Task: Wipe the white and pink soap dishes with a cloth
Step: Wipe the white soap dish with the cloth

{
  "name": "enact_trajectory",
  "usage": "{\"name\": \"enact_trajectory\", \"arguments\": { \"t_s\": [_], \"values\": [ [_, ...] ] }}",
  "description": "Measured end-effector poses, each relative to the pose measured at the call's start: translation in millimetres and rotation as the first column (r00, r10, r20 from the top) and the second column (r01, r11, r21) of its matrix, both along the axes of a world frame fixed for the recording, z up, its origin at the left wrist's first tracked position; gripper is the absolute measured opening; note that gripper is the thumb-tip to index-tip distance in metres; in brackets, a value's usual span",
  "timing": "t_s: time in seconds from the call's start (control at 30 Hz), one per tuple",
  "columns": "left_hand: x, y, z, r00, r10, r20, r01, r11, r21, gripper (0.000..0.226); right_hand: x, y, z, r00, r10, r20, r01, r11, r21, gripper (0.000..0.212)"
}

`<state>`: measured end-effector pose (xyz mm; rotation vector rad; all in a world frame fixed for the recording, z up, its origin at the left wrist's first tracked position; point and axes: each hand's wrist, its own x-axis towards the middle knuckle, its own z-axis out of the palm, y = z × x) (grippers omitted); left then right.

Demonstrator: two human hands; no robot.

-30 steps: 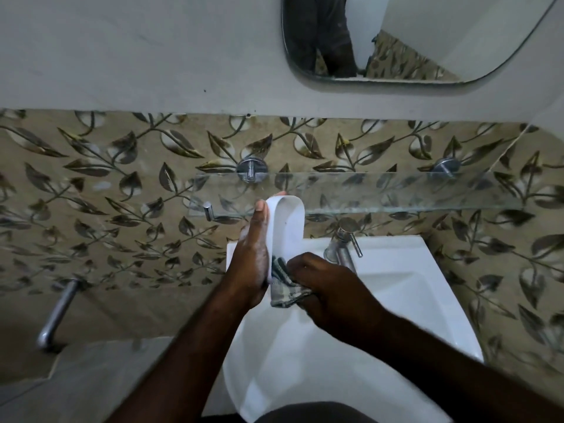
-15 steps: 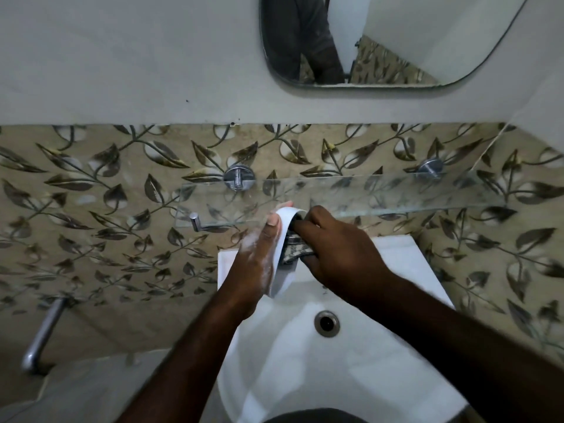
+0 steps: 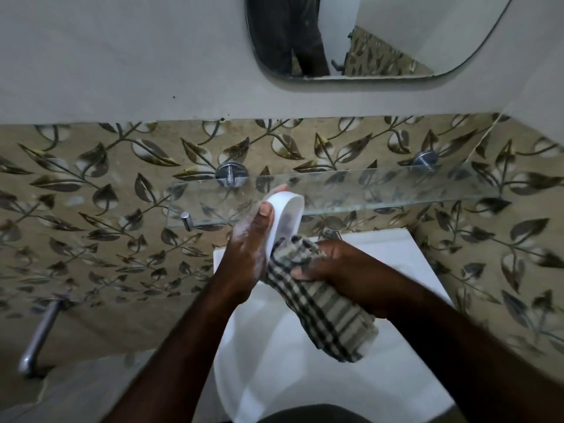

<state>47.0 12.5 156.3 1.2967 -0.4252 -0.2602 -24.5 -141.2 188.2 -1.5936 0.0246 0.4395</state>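
Left hand [image 3: 247, 254] grips the white dish [image 3: 287, 215], thumb along its near-left side, a fingertip showing over the far end. The dish is held up on edge over the far-left part of the sink [image 3: 274, 377], just in front of the glass shelf [image 3: 381, 190], with its hollow turned right. Probably tilted that way so the cloth can reach inside and drips fall into the basin.

Right hand [image 3: 345, 270] is clamped on the cloth [image 3: 320, 303], fingers curled round a bunched end. That end pushes into the near part of the dish's hollow. The rest of the cloth trails near-right, under the wrist, hanging over the basin. The hands sit close together, joined through dish and cloth, one bracing while the other rubs.

Step, as I judge it: wiping the inside of the white dish, not finished.

Dish look: white, oval, rounded rim, smooth and glossy, likely plastic. There is a dark grey patch inside the hollow; can't tell if it is grime, wet film or shadow. The far half of the hollow is bare, the near half is under the cloth. White lather or residue sits on the left hand's thumb side, so the dish may be slippery.

Cloth: checked, dark lines on grey-beige, looks damp.

Pink dish: not in view. The tap [image 3: 332, 230] peeks out behind the cloth.
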Motion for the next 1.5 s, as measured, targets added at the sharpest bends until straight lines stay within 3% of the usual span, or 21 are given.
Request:
{"name": "enact_trajectory", "arguments": {
  "t_s": [0.07, 0.13, 0.17, 0.27, 0.3, 0.33, 0.4, 0.43, 0.53, 0.63, 0.73, 0.87, 1.03, 1.1, 1.17, 1.2, 1.27, 1.37, 1.47, 1.5],
  "values": [
    [7, 3, -1, 1.0, 0.021, 0.021, -0.021, 1.0, -0.016, 0.048, -1, -8, 0, 0.989, -0.146, -0.009, 0.144, 0.964, 0.224, 0.014],
    [13, 5, -3, 0.998, 0.016, -0.054, -0.019, 0.998, -0.055, 0.051, -1, -12, -4, 0.952, -0.304, 0.033, 0.284, 0.918, 0.276, 0.014],
    [15, 6, -5, 0.996, 0.007, -0.092, -0.014, 0.996, -0.085, 0.05, 0, -14, -7, 0.933, -0.356, 0.06, 0.333, 0.913, 0.235, 0.013],
    [16, 5, -11, 0.989, -0.044, -0.139, 0.022, 0.987, -0.157, 0.047, -5, -22, -12, 0.924, -0.313, 0.22, 0.339, 0.936, -0.094, 0.011],
    [16, 5, -12, 0.988, -0.049, -0.145, 0.025, 0.985, -0.168, 0.047, -7, -24, -12, 0.89, -0.345, 0.299, 0.392, 0.913, -0.116, 0.009],
    [17, 6, -14, 0.986, -0.05, -0.157, 0.021, 0.983, -0.183, 0.047, -8, -24, -9, 0.809, -0.433, 0.397, 0.496, 0.866, -0.067, 0.01],
    [18, 6, -16, 0.978, -0.07, -0.197, 0.022, 0.972, -0.234, 0.05, -6, -26, -3, 0.538, -0.572, 0.619, 0.7, 0.712, 0.049, 0.013],
    [17, 6, -17, 0.973, -0.077, -0.216, 0.022, 0.968, -0.25, 0.051, -2, -28, -3, 0.497, -0.539, 0.68, 0.742, 0.67, -0.011, 0.014],
    [19, 4, -20, 0.969, -0.099, -0.225, 0.032, 0.958, -0.285, 0.052, 3, -25, -17, 0.783, -0.304, 0.542, 0.572, 0.693, -0.438, 0.013],
    [20, 5, -18, 0.973, -0.078, -0.217, 0.013, 0.958, -0.286, 0.052, 1, -26, -27, 0.7, -0.289, 0.653, 0.665, 0.597, -0.449, 0.018],
    [16, 5, -21, 0.962, -0.072, -0.264, -0.005, 0.96, -0.279, 0.052, 3, -26, -30, 0.782, -0.184, 0.596, 0.569, 0.602, -0.56, 0.016],
    [14, 3, -21, 0.963, -0.022, -0.268, -0.041, 0.973, -0.227, 0.049, -1, -19, -20, 0.685, -0.314, 0.658, 0.644, 0.685, -0.342, 0.015],
    [6, -6, -20, 0.959, 0.037, -0.281, -0.069, 0.992, -0.104, 0.051, 2, -7, -6, 0.763, -0.257, 0.593, 0.493, 0.825, -0.276, 0.005],
    [2, -10, -20, 0.96, 0.033, -0.278, -0.06, 0.994, -0.091, 0.055, 4, -1, 1, 0.643, -0.08, 0.762, 0.558, 0.73, -0.394, 0.013],
    [-1, -13, -19, 0.964, 0.016, -0.264, -0.053, 0.99, -0.132, 0.058, 11, 3, 4, 0.585, 0.234, 0.776, 0.594, 0.528, -0.607, 0.033],
    [-2, -13, -18, 0.963, 0.014, -0.267, -0.057, 0.986, -0.155, 0.059, 15, 4, 3, 0.606, 0.345, 0.717, 0.559, 0.456, -0.693, 0.039],
    [-4, -12, -17, 0.952, 0.039, -0.303, -0.092, 0.982, -0.163, 0.064, 16, 10, 0, 0.681, 0.424, 0.598, 0.439, 0.418, -0.796, 0.048],
    [-6, -9, -17, 0.948, 0.099, -0.302, -0.145, 0.98, -0.134, 0.058, 6, 20, -16, 0.694, 0.386, 0.608, 0.411, 0.481, -0.775, 0.039],
    [-7, -13, -9, 0.965, 0.163, -0.203, -0.179, 0.982, -0.06, 0.051, -7, 31, -27, 0.763, 0.194, 0.616, 0.324, 0.71, -0.625, 0.003],
    [-9, -15, -7, 0.966, 0.184, -0.184, -0.194, 0.98, -0.04, 0.053, -9, 32, -26, 0.812, 0.098, 0.576, 0.295, 0.782, -0.549, 0.011]
  ]
}}
